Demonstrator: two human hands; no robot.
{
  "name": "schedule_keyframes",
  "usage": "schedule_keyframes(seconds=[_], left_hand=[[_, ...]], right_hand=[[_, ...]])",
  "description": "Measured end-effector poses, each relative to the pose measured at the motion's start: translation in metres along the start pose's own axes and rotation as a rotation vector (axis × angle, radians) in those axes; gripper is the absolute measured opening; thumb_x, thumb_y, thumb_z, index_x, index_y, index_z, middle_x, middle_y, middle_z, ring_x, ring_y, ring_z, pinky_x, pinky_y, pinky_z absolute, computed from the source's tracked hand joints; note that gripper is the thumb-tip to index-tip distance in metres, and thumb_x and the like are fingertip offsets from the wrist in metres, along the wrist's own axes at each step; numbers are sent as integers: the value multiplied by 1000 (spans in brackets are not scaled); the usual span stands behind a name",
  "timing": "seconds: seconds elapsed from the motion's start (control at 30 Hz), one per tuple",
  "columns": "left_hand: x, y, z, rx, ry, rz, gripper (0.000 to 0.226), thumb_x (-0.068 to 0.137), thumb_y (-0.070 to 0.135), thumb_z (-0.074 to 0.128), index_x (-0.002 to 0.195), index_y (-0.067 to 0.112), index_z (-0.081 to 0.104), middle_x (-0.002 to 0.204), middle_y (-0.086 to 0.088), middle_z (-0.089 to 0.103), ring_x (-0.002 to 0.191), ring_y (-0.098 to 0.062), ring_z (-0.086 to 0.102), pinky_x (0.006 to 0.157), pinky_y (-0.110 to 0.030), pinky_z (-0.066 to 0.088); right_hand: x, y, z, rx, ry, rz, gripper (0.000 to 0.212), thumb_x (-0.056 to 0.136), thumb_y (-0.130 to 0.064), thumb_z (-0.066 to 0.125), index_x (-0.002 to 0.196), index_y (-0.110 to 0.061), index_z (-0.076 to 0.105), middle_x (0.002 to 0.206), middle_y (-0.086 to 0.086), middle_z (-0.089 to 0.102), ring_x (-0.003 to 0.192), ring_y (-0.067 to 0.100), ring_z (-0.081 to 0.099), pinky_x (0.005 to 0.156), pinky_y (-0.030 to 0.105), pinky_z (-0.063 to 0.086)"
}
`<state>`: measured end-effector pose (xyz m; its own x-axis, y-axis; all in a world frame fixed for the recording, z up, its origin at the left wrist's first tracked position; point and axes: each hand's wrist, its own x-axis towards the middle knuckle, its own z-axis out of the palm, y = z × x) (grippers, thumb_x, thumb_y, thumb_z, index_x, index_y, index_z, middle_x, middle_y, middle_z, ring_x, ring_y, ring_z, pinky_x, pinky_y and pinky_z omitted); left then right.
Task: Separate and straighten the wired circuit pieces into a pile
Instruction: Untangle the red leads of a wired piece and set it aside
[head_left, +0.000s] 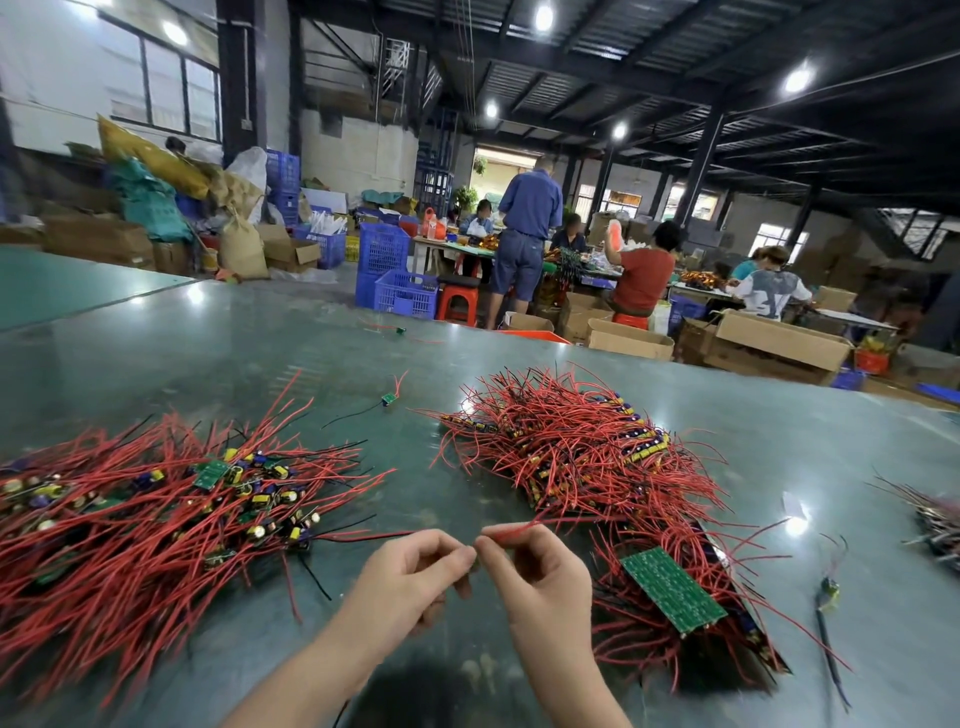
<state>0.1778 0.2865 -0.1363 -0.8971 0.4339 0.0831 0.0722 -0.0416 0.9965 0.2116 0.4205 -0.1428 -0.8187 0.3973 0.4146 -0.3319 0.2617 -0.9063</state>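
Two heaps of wired circuit pieces lie on the green table (311, 338). The left heap (156, 509) is a loose tangle of red wires, green boards and capacitors. The right heap (597, 467) is stacked more in line, with a green board (672, 590) lying face-up on its near end. My left hand (415, 577) and my right hand (535, 577) meet fingertip to fingertip between the heaps. My right hand pinches a red wire (511, 530) that runs up-right toward the right heap. My left hand's fingers are curled at the same spot; a red and black wire leads left from it.
Single wired pieces lie apart on the table: one (387, 399) beyond the heaps, one (400, 329) near the far edge, one (828, 592) at the right. Another bundle (940, 525) lies at the right border. Several people work at tables behind, among cardboard boxes and blue crates.
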Motion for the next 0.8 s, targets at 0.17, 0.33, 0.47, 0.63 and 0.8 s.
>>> schedule_keyframes(seconds=[0.17, 0.33, 0.47, 0.63, 0.8], left_hand=[[0, -3, -1, 85, 72, 106, 18, 83, 20, 64, 67, 14, 58, 57, -1, 56, 42, -8, 39, 41, -16, 30], [2, -4, -7, 436, 196, 304, 15, 72, 33, 56, 65, 22, 48, 46, 7, 43, 45, -6, 35, 47, -19, 26], [2, -4, -10, 479, 213, 349, 44, 68, 61, 53, 58, 19, 42, 46, 7, 38, 47, -8, 34, 49, -22, 25], [4, -7, -5, 412, 198, 297, 43, 83, 37, 68, 55, 17, 42, 46, 7, 34, 47, -5, 29, 48, -19, 24], [7, -5, -8, 342, 165, 200, 42, 83, 33, 67, 53, 14, 45, 51, 5, 37, 49, -5, 30, 50, -22, 23]], right_hand=[[-3, -3, 4, 98, 21, 87, 19, 77, -2, 72, 66, -17, 71, 71, -2, 71, 64, 3, 60, 62, 15, 46], [-1, -9, 2, 304, 50, 217, 15, 78, 1, 70, 69, -11, 73, 66, -2, 71, 60, -1, 59, 58, 9, 44], [-4, -7, 5, 230, 107, 145, 18, 76, 2, 72, 64, -11, 71, 68, 2, 72, 62, 3, 61, 61, 13, 47], [-7, -3, 11, 203, 161, 94, 17, 77, 3, 71, 67, -10, 68, 68, 2, 71, 61, 3, 61, 60, 12, 46], [-2, -5, 6, 336, 206, 174, 14, 77, 7, 69, 70, -5, 69, 67, -2, 70, 63, 0, 61, 61, 9, 46]])
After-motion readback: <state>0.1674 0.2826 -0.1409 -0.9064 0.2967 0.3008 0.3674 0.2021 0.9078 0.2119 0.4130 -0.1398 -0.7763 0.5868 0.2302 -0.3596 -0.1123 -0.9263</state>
